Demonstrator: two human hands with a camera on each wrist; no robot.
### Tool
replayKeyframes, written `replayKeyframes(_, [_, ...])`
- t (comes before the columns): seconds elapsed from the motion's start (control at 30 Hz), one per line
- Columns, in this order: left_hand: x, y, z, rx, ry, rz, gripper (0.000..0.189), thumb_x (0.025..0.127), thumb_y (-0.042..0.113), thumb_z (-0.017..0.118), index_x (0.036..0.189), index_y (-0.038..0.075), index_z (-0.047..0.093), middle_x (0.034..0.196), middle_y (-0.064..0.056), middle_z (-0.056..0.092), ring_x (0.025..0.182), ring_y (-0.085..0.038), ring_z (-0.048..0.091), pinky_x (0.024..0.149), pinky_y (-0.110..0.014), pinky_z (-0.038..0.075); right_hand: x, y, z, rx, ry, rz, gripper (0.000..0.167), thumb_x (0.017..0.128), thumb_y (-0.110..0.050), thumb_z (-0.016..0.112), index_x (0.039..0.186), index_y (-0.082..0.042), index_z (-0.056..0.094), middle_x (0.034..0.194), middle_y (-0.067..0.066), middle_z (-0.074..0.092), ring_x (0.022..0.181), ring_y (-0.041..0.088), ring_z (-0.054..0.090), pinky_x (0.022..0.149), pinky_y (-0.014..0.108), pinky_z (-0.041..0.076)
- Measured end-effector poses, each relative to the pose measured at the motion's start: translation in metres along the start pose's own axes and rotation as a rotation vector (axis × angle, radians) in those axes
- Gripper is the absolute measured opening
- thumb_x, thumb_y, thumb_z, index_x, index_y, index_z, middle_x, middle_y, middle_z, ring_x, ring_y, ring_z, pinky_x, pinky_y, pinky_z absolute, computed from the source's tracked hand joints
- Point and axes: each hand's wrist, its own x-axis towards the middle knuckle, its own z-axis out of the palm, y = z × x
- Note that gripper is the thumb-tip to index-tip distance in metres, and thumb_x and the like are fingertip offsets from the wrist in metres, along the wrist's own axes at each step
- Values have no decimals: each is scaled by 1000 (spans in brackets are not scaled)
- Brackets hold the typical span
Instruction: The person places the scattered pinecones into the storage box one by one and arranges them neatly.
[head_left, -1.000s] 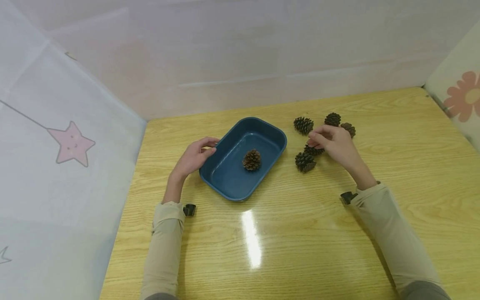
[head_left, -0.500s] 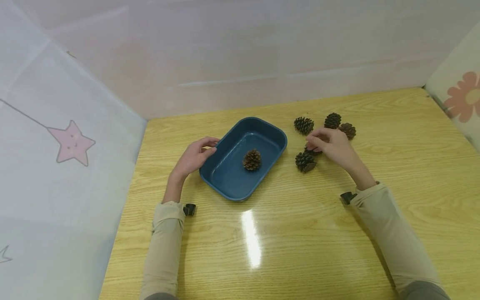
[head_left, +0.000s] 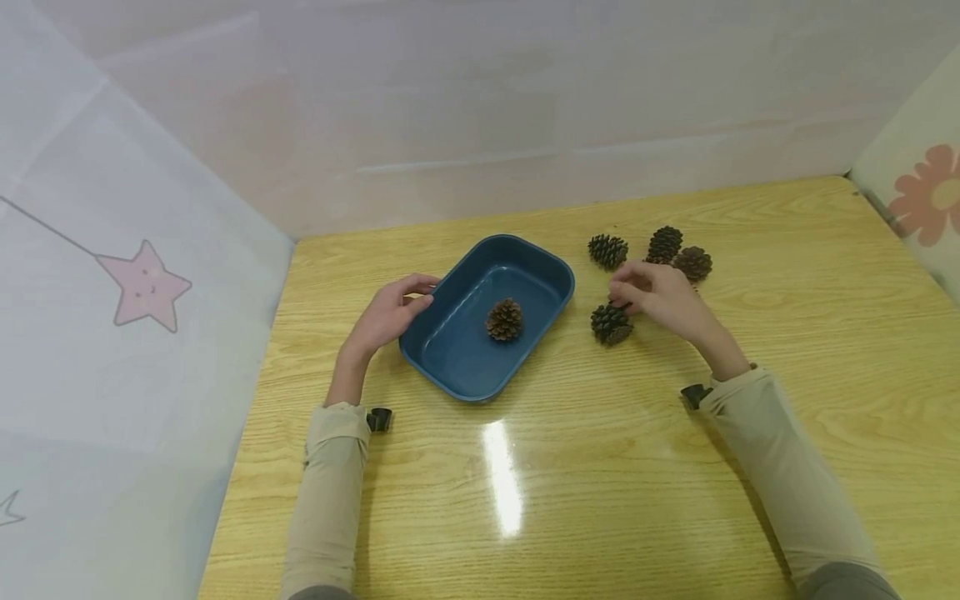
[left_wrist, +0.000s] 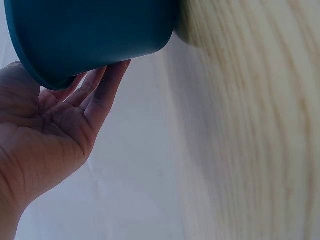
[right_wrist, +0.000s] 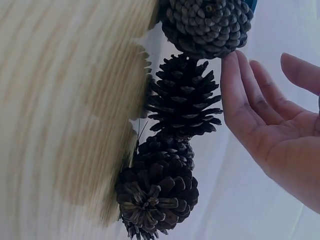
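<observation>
My left hand (head_left: 390,315) holds the near-left rim of a deep blue rectangular basin (head_left: 480,379). Its thumb lies on the rim, and the fingers (left_wrist: 104,90) reach along the outer wall in the left wrist view. One brown pinecone (head_left: 504,320) sits inside the basin. Over a group of dark pinecones to the right of it hovers my right hand (head_left: 663,302), fingers extended and thumb apart in the right wrist view. The fingertips (right_wrist: 230,59) are at the edge of a pinecone (right_wrist: 207,27); whether they touch it I cannot tell. The hand partly covers the group.
More pinecones lie around the right hand: one at the back left (head_left: 607,250), one behind (head_left: 664,243) and one at the right (head_left: 692,263). The wooden table (head_left: 600,483) meets a pale fabric wall (head_left: 480,108) at the back.
My right hand has shifted slightly left and toward me, uncovering more of the pinecones behind it. The left hand and basin have stayed in place.
</observation>
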Motion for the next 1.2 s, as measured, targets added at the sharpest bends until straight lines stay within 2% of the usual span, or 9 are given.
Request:
replayKeyframes(0.23, [-1,1,0,5,1,0,36,109,12,54,144,4,58,142,-18,58,132,-33,53,111,-50,44,0,0,0,-48,-25,-11,32,108,-24,60,122,4,66,111,21,71,101,31,69,85,45,61])
replayKeyframes(0.43, [-1,1,0,4,1,2,36,109,11,54,144,4,59,141,-17,59,131,-32,53,111,-50,44,1,1,0,-162,-39,-41,28,106,-22,63,122,0,67,109,15,72,98,29,68,82,44,59])
replayKeyframes(0.57, [-1,1,0,3,0,1,36,109,11,53,144,4,58,141,-18,58,131,-33,53,111,-50,44,1,1,0,-197,-62,-66,30,104,-24,66,123,-1,68,115,15,71,106,30,67,87,46,55])
replayKeyframes(0.83, [-2,1,0,5,2,6,37,109,11,53,145,3,58,142,-19,58,132,-34,53,111,-50,44,0,0,0,-182,-149,-64,38,100,-22,72,130,1,64,128,21,67,119,35,63,99,53,51])
replayKeyframes(1.2, [-1,1,0,3,-1,4,36,109,11,53,144,3,58,142,-18,58,132,-33,53,113,-49,43,3,6,3,-275,-276,-84,55,90,-13,83,138,2,60,140,23,60,135,43,50,109,60,42])
